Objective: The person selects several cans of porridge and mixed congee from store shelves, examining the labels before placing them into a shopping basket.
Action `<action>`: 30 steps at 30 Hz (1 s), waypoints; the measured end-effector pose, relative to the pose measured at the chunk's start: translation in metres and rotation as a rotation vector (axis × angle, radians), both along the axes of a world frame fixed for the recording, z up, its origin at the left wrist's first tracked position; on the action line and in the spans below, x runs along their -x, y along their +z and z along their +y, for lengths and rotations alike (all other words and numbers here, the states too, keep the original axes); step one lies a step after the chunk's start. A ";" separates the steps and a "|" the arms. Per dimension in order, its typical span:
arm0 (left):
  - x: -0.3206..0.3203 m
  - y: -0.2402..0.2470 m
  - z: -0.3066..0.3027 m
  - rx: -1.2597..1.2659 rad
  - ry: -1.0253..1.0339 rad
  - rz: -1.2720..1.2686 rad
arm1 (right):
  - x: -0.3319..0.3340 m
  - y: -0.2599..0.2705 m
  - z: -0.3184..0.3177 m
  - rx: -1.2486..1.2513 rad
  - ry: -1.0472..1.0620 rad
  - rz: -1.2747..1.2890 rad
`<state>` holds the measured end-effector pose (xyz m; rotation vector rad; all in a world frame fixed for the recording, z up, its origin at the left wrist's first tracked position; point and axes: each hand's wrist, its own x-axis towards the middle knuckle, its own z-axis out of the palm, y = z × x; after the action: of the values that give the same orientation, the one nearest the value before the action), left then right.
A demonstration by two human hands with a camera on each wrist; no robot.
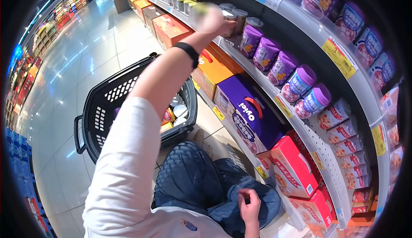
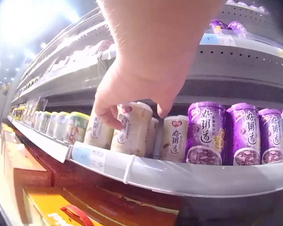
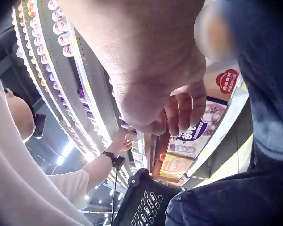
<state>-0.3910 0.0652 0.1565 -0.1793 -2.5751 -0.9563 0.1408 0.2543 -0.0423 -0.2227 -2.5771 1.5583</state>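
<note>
Fingers [image 2: 107,115] of the left hand [image 2: 137,82] are curled down over the top of one cream-labelled can [image 2: 133,134]. The thumb is set on the opposite side, so the can is pinched from above. The can is held slightly tilted in the front row of the shelf [image 2: 188,176]. Its base is hidden behind the shelf's front strip, so lifted or standing cannot be told.

Three more cream cans are counted around it: one just left, touching, and two just right, set slightly behind. Further right, four purple cans [image 2: 205,134] are counted in the wrist view, the last cut off by the frame edge. Five are counted along the same shelf in the head view. Left of the grip, green-labelled cans [image 2: 75,127] are lined up in a row, too blurred to count. One black wristband [image 1: 189,52] is worn on the left wrist.

The right hand [image 1: 249,206] is rested on the jeans-clad thigh, fingers loosely curled, nothing held.

One black shopping basket [image 1: 105,109] is seen on the floor beside the knee, well apart from the gripped can. In it, at least two silver can tops [image 1: 180,110] and one yellow-red pack [image 1: 167,117] are visible.

Below the can shelf, one orange box [image 1: 212,73] and one purple gift box [image 1: 253,118] are stood side by side. Two red boxes [image 1: 296,169] are stood further right.
</note>
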 end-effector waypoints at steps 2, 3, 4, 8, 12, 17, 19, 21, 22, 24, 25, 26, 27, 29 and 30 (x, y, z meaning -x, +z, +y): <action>0.012 -0.017 0.016 -0.076 0.148 0.030 | -0.008 -0.006 0.009 0.005 -0.091 -0.015; 0.010 -0.020 0.024 -0.103 0.189 0.024 | -0.010 -0.008 0.011 0.008 -0.063 -0.008; 0.015 -0.027 0.027 -0.152 0.189 0.040 | -0.013 -0.010 0.014 0.015 -0.104 -0.032; 0.022 -0.039 0.030 -0.196 0.244 0.080 | -0.024 -0.027 0.022 -0.009 -0.146 -0.037; 0.015 -0.030 0.020 -0.321 0.117 0.148 | -0.019 -0.030 0.019 0.050 -0.173 -0.073; -0.013 -0.002 -0.061 -0.489 -0.308 0.157 | -0.017 -0.024 0.004 0.134 -0.150 -0.025; -0.060 0.014 -0.105 -0.475 -0.262 0.381 | -0.011 -0.023 -0.006 0.128 -0.143 -0.038; -0.111 0.029 -0.148 -0.564 -0.320 0.262 | -0.005 -0.025 -0.013 0.131 -0.100 -0.042; -0.125 0.030 -0.169 -0.568 -0.320 0.211 | 0.000 -0.026 -0.017 0.162 -0.087 -0.040; -0.131 0.019 -0.212 -0.317 -0.255 0.115 | 0.010 -0.025 -0.026 0.136 -0.061 -0.046; -0.136 0.011 -0.225 -0.221 -0.162 0.067 | 0.015 -0.023 -0.030 0.113 -0.036 -0.041; -0.141 0.001 -0.235 -0.178 -0.151 0.028 | 0.020 -0.020 -0.035 0.084 -0.014 -0.030; -0.147 -0.010 -0.242 -0.137 -0.141 -0.011 | 0.024 -0.016 -0.040 0.079 -0.015 -0.038; -0.146 -0.035 -0.255 -0.027 -0.106 -0.252 | 0.030 -0.011 -0.049 0.036 0.023 0.043; -0.142 -0.053 -0.259 0.039 -0.076 -0.312 | 0.030 -0.011 -0.050 0.024 0.028 0.044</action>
<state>-0.2487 -0.1938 0.1037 -0.1498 -2.8909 -1.0327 0.1104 0.2044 -0.0535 -0.1529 -2.5399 1.5859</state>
